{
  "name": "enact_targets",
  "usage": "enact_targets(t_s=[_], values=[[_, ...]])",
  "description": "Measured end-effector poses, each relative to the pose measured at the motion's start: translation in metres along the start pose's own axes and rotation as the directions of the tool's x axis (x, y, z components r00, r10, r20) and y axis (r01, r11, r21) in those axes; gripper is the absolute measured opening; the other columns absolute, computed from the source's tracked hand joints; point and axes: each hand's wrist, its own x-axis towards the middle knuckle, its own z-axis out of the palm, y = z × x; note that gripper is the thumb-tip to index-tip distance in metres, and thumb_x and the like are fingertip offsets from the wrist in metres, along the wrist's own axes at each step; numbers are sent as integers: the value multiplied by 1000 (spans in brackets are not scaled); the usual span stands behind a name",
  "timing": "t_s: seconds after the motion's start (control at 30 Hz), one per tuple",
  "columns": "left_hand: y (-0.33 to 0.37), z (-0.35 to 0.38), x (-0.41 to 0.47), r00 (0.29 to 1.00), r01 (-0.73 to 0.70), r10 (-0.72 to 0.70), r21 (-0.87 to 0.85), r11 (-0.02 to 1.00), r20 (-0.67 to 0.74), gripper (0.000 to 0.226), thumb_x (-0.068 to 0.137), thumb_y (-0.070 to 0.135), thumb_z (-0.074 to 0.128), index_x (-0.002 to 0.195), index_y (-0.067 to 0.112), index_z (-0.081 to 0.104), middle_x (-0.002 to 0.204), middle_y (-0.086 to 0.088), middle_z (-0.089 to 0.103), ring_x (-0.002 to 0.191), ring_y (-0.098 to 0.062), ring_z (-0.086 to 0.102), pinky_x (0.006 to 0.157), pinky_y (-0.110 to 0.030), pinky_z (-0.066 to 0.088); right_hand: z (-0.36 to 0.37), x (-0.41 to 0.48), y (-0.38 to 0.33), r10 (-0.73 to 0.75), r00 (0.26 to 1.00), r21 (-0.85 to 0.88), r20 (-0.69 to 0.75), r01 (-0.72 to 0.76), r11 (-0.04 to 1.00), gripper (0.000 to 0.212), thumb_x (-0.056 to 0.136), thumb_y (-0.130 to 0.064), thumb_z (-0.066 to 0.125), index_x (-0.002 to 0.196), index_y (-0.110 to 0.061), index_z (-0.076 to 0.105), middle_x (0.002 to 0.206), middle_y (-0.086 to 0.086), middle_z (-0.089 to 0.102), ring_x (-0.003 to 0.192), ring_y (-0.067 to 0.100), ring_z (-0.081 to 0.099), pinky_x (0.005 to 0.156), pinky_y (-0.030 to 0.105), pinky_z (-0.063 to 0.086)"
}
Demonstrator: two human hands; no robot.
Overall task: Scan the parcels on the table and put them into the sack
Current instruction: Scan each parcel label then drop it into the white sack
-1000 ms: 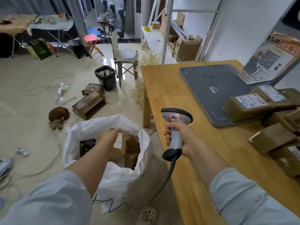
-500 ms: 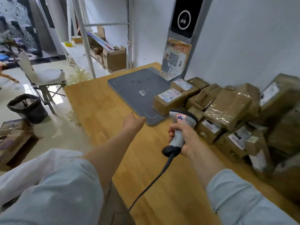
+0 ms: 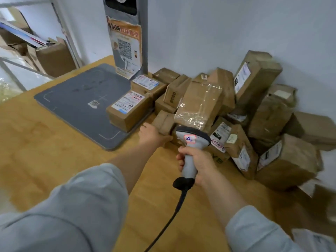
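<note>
On the wooden table (image 3: 54,160), piled into the corner by the wall, the heap of parcels (image 3: 269,115) suggested that most of the job was left. I counted about seventeen brown boxes, though overlap and blur at the right made the number uncertain. No sack was in view, so what had gone into it could not be judged. One grey mat (image 3: 72,99) lay beside the heap, with one labelled box (image 3: 127,110) resting on its near corner. One scanner (image 3: 190,140) was clenched by its handle in the right hand (image 3: 200,160), its head aimed at the heap's near edge. The left hand (image 3: 152,135) touched one small box (image 3: 163,121) at the heap's front; whether its fingers had closed round it could not be told. That box seemed next for scanning.
</note>
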Motion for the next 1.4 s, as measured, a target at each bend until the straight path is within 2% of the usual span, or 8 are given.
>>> enact_targets(t_s=[0.1, 0.23, 0.53, 0.73, 1.07, 1.2, 1.33, 1.4], values=[[10, 15, 17, 999, 47, -46, 28, 999, -28, 124, 68, 48, 82, 151, 0, 2, 153, -20, 20, 141, -34, 23, 113, -46, 30, -7, 15, -2, -37, 999, -59, 4, 37, 998, 11, 80, 0, 65, 70, -3, 63, 56, 11, 61, 43, 17, 52, 46, 25, 45], [1, 23, 29, 993, -13, 24, 88, 996, -117, 94, 72, 32, 81, 144, 6, 26, 139, -14, 34, 129, -32, 35, 104, -42, 37, -13, 27, 0, -19, 1000, -78, 17, 20, 997, 7, 82, -2, 65, 76, -5, 63, 56, 9, 61, 44, 15, 53, 46, 25, 46], [-105, 10, -50, 818, -475, 575, 560, 679, -4, 101, 59, 47, 85, 141, 10, 40, 137, -16, 38, 127, -36, 37, 113, -49, 23, -12, 27, 28, 43, 996, -64, 82, -38, 997, 16, 87, 0, 61, 72, -4, 57, 51, 8, 59, 38, 13, 51, 40, 20, 45], [-101, -1, -59, 927, -370, 370, 349, 861, 70, 124, 66, 56, 78, 153, 11, 1, 158, -8, 5, 146, -27, 6, 119, -45, 8, -17, 25, 53, 88, 995, -55, 49, -85, 995, 7, 82, -1, 65, 78, -4, 59, 61, 10, 63, 42, 14, 54, 42, 23, 47], [-94, -1, -72, 970, -222, 164, 379, 898, 180, 121, 69, 68, 68, 153, 15, -1, 146, -12, 22, 136, -29, 25, 112, -39, 27, -20, 32, 54, 34, 999, 11, -4, -34, 999, 13, 81, 1, 65, 92, -6, 63, 76, 16, 67, 58, 21, 64, 48, 25, 53], [-92, -10, -75, 986, 49, -37, -71, 996, 165, 74, 92, 56, 49, 151, 18, 27, 145, -14, 32, 128, -29, 44, 103, -42, 44, -13, 39, 57, 29, 1000, 9, -11, -29, 1000, 18, 80, -3, 68, 96, -12, 68, 83, 9, 66, 73, 20, 62, 65, 34, 57], [-87, -13, -81, 942, 263, -129, -441, 858, 310, 27, 100, 22, 48, 122, 8, 55, 87, 1, 62, 75, -8, 58, 60, -20, 44, -3, 35, 62, 64, 997, -15, 44, -63, 998, 21, 79, -3, 67, 99, -11, 69, 89, 12, 72, 70, 23, 67, 56, 31, 52], [-93, -18, -83, 932, 296, -106, -559, 774, 347, 30, 94, 15, 57, 123, 8, 54, 87, -1, 66, 72, -10, 63, 56, -19, 46, -1, 30, 61, 50, 996, 0, 69, -51, 999, 20, 80, -2, 65, 97, -12, 69, 90, 11, 73, 71, 23, 68, 55, 31, 52]])
